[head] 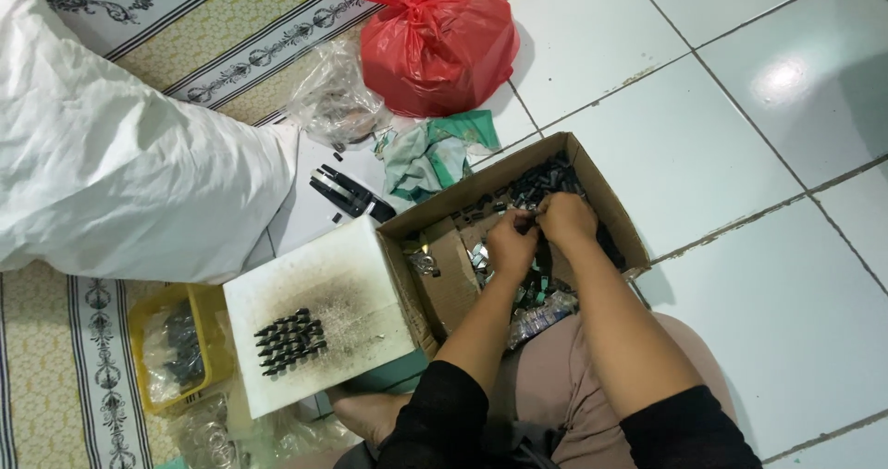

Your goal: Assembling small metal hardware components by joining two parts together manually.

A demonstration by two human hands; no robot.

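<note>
Both hands, left [511,243] & right [566,219], were pinched together on a small black part [529,215] over the cardboard box [610,205], apparently mid-assembly; next probably needs fine fingertip alignment. White foam block [319,312] nearby.

Looks like piecework being done at home, on the floor rather than in a proper workshop. Glossy white floor tiles [740,108] are seen on the right, a patterned mat [250,25] at upper left. Small black parts are kept in a cardboard box [606,201], with a knotted red plastic bag [439,48] nearby.
</note>
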